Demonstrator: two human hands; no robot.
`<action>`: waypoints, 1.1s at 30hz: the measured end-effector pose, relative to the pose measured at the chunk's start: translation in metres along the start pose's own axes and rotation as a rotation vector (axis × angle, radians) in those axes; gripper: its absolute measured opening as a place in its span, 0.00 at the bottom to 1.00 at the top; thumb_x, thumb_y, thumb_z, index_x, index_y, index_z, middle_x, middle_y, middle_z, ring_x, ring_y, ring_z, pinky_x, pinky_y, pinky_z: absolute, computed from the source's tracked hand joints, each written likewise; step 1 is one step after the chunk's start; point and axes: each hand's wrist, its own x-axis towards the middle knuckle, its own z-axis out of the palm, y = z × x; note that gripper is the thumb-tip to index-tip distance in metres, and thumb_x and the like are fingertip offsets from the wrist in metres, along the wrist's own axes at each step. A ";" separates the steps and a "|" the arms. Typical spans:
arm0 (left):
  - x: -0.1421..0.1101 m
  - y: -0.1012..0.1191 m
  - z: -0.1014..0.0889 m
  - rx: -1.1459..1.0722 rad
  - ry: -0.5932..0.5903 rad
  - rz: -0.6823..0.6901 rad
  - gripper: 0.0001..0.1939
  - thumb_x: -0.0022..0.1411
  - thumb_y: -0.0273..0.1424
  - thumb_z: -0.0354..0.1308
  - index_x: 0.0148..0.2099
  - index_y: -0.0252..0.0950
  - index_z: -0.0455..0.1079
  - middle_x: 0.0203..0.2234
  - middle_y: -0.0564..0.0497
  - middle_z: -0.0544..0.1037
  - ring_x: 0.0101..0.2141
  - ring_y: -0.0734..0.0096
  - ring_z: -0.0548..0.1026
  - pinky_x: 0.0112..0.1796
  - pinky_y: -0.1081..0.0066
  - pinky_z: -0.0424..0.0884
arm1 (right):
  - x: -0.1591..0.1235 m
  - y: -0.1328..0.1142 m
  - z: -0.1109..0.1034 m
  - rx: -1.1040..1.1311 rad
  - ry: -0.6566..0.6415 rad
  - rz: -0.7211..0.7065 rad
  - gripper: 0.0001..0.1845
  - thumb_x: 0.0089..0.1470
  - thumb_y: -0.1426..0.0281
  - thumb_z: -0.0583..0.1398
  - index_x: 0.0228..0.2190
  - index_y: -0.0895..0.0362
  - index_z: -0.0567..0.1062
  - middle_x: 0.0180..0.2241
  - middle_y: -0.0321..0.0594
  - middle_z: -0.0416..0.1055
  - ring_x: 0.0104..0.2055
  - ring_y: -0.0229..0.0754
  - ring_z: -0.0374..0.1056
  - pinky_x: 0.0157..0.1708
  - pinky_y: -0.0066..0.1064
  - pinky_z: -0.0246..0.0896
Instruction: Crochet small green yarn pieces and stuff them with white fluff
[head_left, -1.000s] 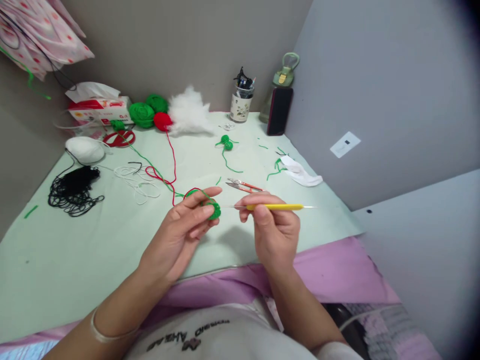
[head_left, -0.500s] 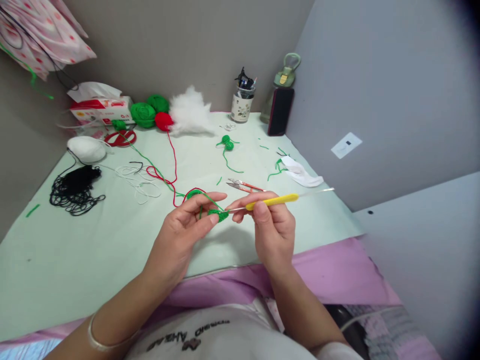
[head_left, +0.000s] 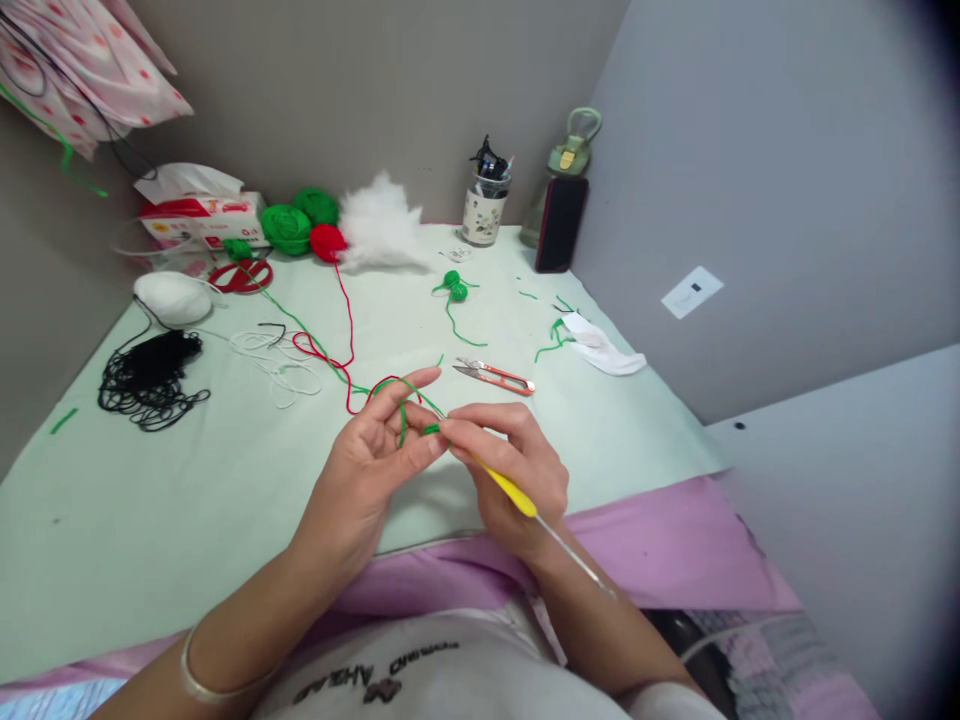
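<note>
Near table edge, right hand holds hook (slanting).

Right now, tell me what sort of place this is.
Probably a yarn craft workspace at a pale green table: round green yarn balls and a fluffy white fibre heap lie at the back; the right hand holds a yellow-handled metal hook.

Hands hide most of the green crochet (and the yellow hook partly)
</note>
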 end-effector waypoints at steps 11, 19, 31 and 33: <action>0.001 0.006 -0.003 0.038 0.071 0.007 0.17 0.58 0.31 0.75 0.51 0.45 0.83 0.34 0.55 0.75 0.40 0.71 0.71 0.46 0.73 0.66 | 0.006 -0.009 -0.007 0.262 0.136 0.288 0.11 0.70 0.69 0.58 0.45 0.48 0.82 0.38 0.40 0.83 0.36 0.45 0.78 0.36 0.42 0.78; 0.000 0.002 -0.005 0.065 -0.035 -0.041 0.15 0.59 0.35 0.75 0.50 0.48 0.85 0.36 0.52 0.77 0.43 0.67 0.72 0.47 0.71 0.67 | 0.009 -0.001 -0.003 0.542 0.082 0.505 0.10 0.69 0.63 0.61 0.41 0.50 0.83 0.39 0.41 0.83 0.36 0.41 0.77 0.33 0.35 0.73; 0.002 -0.001 -0.012 0.212 0.017 0.122 0.15 0.61 0.32 0.74 0.50 0.53 0.85 0.34 0.55 0.76 0.36 0.73 0.70 0.39 0.75 0.66 | 0.013 0.000 -0.005 0.606 0.086 0.529 0.11 0.72 0.65 0.59 0.40 0.53 0.81 0.36 0.39 0.82 0.31 0.37 0.76 0.33 0.32 0.73; 0.001 -0.003 -0.014 0.269 0.025 0.179 0.16 0.63 0.30 0.72 0.50 0.54 0.84 0.36 0.56 0.78 0.36 0.75 0.71 0.40 0.76 0.67 | 0.012 -0.003 -0.006 0.524 0.083 0.463 0.11 0.72 0.68 0.58 0.41 0.52 0.81 0.38 0.39 0.82 0.33 0.37 0.77 0.34 0.32 0.74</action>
